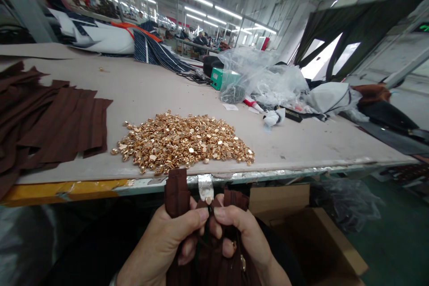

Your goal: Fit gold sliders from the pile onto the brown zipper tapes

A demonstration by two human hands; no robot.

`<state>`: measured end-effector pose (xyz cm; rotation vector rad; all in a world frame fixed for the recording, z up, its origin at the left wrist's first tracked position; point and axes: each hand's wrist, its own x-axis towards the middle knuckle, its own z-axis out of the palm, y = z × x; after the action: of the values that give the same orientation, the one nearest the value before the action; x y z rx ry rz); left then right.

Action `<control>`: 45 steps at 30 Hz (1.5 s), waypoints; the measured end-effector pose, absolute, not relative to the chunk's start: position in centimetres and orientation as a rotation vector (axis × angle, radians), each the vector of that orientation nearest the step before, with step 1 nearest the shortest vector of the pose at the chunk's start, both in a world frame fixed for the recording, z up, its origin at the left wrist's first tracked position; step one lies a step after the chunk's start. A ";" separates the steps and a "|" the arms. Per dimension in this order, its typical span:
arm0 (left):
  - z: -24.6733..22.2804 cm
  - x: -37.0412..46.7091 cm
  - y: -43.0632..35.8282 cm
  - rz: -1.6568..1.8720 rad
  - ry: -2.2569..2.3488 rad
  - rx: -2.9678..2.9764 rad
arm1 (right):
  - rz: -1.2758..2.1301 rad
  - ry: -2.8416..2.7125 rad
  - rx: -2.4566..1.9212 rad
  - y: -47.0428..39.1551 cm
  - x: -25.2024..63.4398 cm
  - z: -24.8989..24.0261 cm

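My left hand (167,237) and my right hand (243,230) are close together below the table edge. Each pinches one end of a brown zipper tape (203,208) between thumb and fingers. Between the thumbs sits a small gold zipper slider (208,200), just below a strip of silver tape (205,186) on the edge. More brown zipper tape (176,192) passes through my left hand, and folded tape shows behind my right fingers. Another gold piece (242,262) hangs on the brown tape below my right hand. A pile of gold zipper sliders (187,140) lies on the table ahead.
A stack of brown zipper tapes (60,120) covers the table's left end. Clear plastic bags (268,78), a green box (221,79) and a red-and-white tube (253,105) lie farther back. An open cardboard box (281,201) stands below at right. Other people are far off.
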<state>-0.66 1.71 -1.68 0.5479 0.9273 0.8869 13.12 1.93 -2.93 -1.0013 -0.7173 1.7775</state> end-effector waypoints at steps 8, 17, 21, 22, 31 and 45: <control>-1.5 -0.6 1.8 0.907 0.967 0.537 | 1.812 -0.689 -0.951 1.8 13.2 -3.2; -1.7 -0.7 2.0 0.879 0.951 0.583 | 1.851 -0.700 -1.014 1.8 13.6 -2.6; -1.5 -0.7 2.0 0.902 0.946 0.573 | 1.831 -0.685 -1.046 1.7 13.6 -2.2; -1.5 -0.7 2.0 0.895 0.940 0.576 | 1.826 -0.702 -1.042 1.7 13.5 -2.2; -1.5 -0.7 2.1 0.893 0.963 0.563 | 1.805 -0.741 -1.085 2.1 13.3 -1.6; -1.8 -0.6 2.2 0.911 1.007 0.663 | 1.770 -0.729 -1.026 2.0 12.7 -1.9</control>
<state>-0.59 2.21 -1.75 0.6634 1.0071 0.9112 12.67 1.97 -1.93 -1.0259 -0.7293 1.7704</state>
